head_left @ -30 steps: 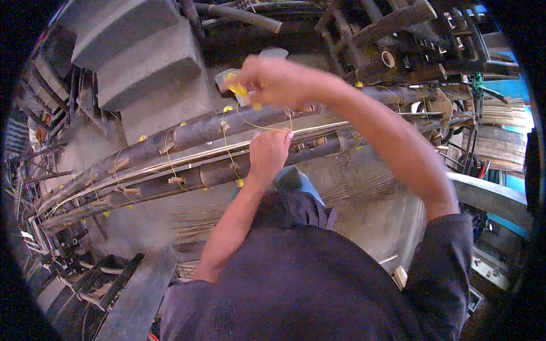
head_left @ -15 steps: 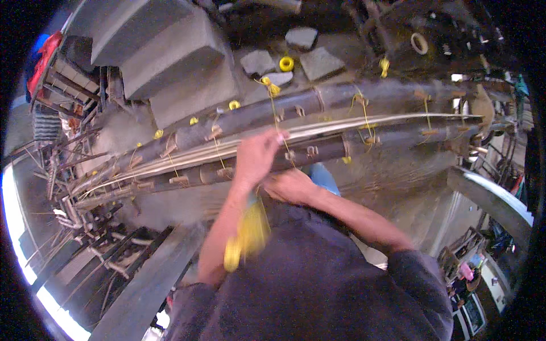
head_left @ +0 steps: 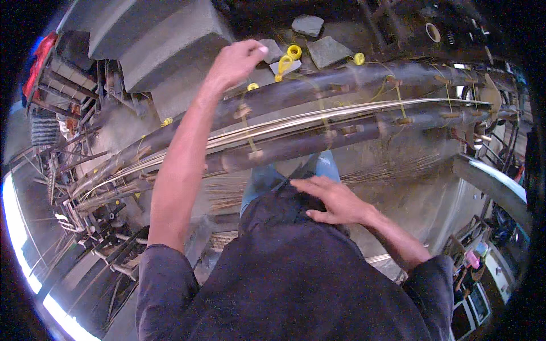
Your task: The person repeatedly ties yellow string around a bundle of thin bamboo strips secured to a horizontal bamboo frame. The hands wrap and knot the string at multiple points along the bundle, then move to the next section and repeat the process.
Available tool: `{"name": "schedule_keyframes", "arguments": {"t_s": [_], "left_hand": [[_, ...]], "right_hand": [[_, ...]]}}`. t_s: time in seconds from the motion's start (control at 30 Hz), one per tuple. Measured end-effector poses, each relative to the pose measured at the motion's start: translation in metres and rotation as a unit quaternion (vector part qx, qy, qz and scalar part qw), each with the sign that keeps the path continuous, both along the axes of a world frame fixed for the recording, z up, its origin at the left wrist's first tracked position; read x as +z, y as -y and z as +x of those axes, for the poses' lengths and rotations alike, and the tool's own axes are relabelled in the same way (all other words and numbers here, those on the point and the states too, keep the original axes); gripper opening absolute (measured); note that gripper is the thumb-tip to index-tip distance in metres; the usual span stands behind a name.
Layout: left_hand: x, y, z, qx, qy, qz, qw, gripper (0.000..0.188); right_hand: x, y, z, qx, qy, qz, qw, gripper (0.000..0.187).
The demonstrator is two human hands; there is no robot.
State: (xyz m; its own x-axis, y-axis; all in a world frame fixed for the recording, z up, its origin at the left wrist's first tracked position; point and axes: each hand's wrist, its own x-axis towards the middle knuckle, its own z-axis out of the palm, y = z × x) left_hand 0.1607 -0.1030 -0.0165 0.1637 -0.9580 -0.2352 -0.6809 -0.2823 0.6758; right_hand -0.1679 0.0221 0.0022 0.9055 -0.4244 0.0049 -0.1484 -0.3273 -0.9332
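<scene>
Two long dark poles, a far pole (head_left: 364, 74) and a near pole (head_left: 290, 148), run across in front of me. A bundle of thin pale strips (head_left: 284, 122) lies lengthwise between them, with yellow cords (head_left: 322, 111) crossing over. Past the far pole my left hand (head_left: 236, 63) reaches out with curled fingers; whether anything is in them is hidden. A yellow cord bundle (head_left: 282, 68) hangs just right of that hand, apart from it. Over my lap, on the near side of the near pole, my right hand (head_left: 335, 199) is open, its fingers spread and empty.
Flat stone pieces (head_left: 329, 52) and a yellow roll (head_left: 294, 52) lie beyond the far pole. Concrete steps (head_left: 170, 51) rise at the far left. Wooden pegs (head_left: 352, 130) stick out along the poles. Thin sticks (head_left: 392, 169) lie on the floor below the near pole.
My left hand has moved from the strips out past the far pole. The yellow bundle by my left forearm has gone from there. My right hand has drawn back from the near pole and opened.
</scene>
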Motion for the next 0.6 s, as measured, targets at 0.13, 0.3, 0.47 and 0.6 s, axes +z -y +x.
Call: {"name": "schedule_keyframes", "arguments": {"t_s": [0.13,0.3,0.47,0.6], "left_hand": [[0.037,-0.073,0.028,0.018,-0.029,-0.091,0.995,0.037],[0.019,-0.181,-0.005,-0.026,-0.036,-0.097,0.994,0.030],[-0.020,-0.194,-0.047,0.015,0.132,-0.222,0.966,0.029],[-0.003,-0.189,-0.036,-0.018,0.081,-0.107,0.991,0.030]], "right_hand": [[-0.058,-0.069,0.086,-0.240,-0.125,0.585,0.765,0.057],[0.084,-0.026,0.098,-0.148,-0.214,-0.116,0.959,0.007],[0.134,0.042,0.225,0.194,-0.110,-0.373,0.901,0.012],[0.061,0.134,0.261,-0.026,-0.168,-0.201,0.965,0.029]]}}
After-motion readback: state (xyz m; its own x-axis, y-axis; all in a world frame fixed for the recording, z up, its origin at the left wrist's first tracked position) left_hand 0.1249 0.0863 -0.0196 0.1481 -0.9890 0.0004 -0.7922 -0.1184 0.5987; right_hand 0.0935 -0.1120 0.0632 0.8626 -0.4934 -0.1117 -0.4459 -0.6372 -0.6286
